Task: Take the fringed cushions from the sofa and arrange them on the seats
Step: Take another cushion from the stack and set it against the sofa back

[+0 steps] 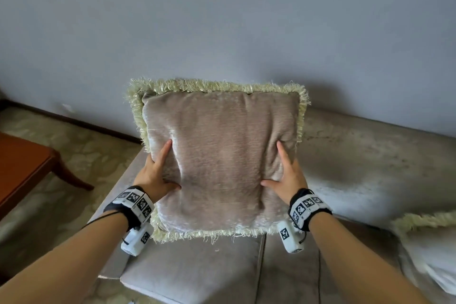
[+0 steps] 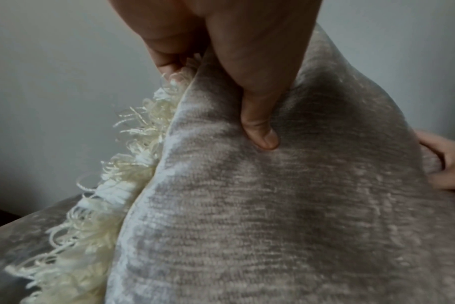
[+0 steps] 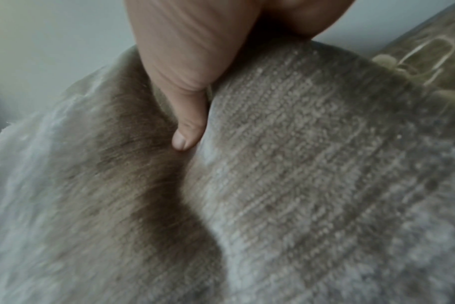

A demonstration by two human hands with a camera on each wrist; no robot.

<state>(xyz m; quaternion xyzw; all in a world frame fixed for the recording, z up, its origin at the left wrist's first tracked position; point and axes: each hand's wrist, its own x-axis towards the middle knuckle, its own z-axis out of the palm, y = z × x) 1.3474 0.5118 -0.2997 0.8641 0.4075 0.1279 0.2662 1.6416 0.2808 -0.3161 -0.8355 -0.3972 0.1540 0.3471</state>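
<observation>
A wooden side table (image 1: 19, 168) stands at far left on the carpet. The left hand (image 1: 154, 173) grips the fringed cushion (image 1: 222, 155) by its left edge, thumb pressed into the face. The cushion is held upright above the sofa (image 1: 357, 160) seat. The right hand (image 1: 287, 175) grips its right edge. A second cushion (image 1: 429, 242) lies at far right.

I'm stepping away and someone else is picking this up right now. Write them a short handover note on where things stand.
Left hand: grips the cushion's left edge, thumb pressed into the front.
Right hand: grips its right edge the same way.
The cushion is held upright above the sofa's end seat, near the backrest.
A second fringed cushion lies on the seat to the right.
Done: first cushion picked up.
Left: set it on a seat, then arrange the other.
</observation>
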